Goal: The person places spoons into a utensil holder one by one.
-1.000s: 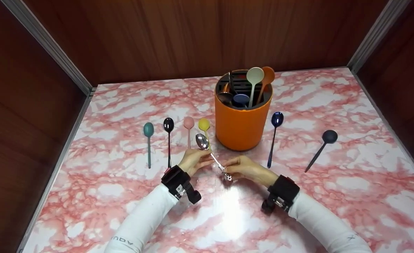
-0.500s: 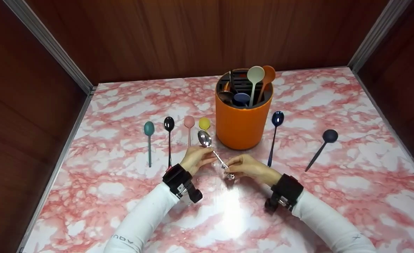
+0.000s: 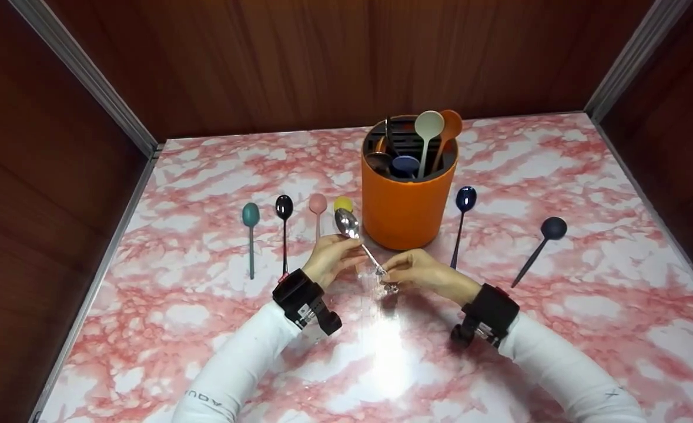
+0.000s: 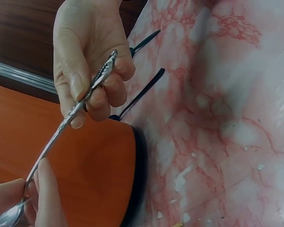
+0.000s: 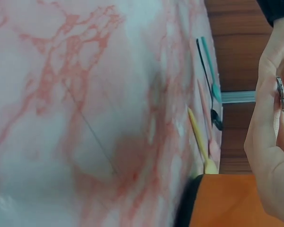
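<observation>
A silver spoon (image 3: 347,222) with an ornate handle end slants between both hands above the table, in front of the orange holder. My left hand (image 3: 335,257) pinches its neck just below the bowl. At the handle's decorated end, my right hand (image 3: 425,275) grips it between thumb and fingers. In the left wrist view the spoon's handle (image 4: 58,132) runs from the left fingertips (image 4: 47,189) up to the right hand (image 4: 92,61). The right wrist view shows only a short piece of the metal handle (image 5: 280,93) between the fingers.
An orange utensil holder (image 3: 408,214) with several spoons stands behind the hands. To its left lie teal (image 3: 251,214), black (image 3: 284,207), pink (image 3: 318,203) and yellow (image 3: 343,204) spoons. On its right are a dark blue spoon (image 3: 465,198) and a dark grey spoon (image 3: 553,228).
Both hands have moved slightly up and to the right with the silver spoon, whose bowl now overlaps the yellow spoon. The grips stay the same.
</observation>
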Tool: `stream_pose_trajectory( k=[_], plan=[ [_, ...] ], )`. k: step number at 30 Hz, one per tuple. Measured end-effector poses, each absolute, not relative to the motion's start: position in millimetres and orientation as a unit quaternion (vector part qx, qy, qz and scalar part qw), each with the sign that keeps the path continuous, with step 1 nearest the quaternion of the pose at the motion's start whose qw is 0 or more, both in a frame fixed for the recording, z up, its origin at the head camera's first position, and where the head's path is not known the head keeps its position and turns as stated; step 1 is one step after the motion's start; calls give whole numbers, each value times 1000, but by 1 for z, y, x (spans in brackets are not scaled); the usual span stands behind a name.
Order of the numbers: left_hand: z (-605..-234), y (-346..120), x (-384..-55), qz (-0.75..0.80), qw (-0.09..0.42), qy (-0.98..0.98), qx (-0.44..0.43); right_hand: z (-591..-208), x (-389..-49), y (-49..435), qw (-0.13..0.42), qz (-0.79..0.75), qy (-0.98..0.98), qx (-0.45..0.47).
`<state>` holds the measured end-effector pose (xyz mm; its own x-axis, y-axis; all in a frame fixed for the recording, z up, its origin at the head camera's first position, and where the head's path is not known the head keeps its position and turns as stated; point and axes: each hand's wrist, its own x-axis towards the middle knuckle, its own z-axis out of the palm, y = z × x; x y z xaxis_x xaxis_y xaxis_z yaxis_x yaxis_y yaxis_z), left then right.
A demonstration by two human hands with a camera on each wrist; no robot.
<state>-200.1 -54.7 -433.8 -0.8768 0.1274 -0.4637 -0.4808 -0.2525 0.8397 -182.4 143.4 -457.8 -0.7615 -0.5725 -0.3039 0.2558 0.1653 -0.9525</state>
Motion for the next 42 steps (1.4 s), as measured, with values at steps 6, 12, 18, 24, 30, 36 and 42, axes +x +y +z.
stream_pose_trajectory(
  k=[6,12,18,24,30,36,42],
  plan=[
    [-424,-54,-200,788,192,570,-129,-449,-183,147,304,-626,704,-143],
    [-415,-54,-200,789,182,580,-89,-438,-185,149,295,-614,718,-142],
    [-406,-53,-198,788,171,587,-75,-429,-185,149,299,-599,731,-132],
    [-396,-52,-198,787,159,593,-64,-421,-186,150,297,-603,728,-135],
    [-388,-49,-199,791,157,589,-61,-414,-186,153,291,-607,727,-138],
    [-380,-48,-200,791,154,589,-58,-407,-188,153,282,-604,733,-138],
    [-371,-47,-202,790,153,590,-57,-398,-188,155,278,-594,741,-142]
  ],
)
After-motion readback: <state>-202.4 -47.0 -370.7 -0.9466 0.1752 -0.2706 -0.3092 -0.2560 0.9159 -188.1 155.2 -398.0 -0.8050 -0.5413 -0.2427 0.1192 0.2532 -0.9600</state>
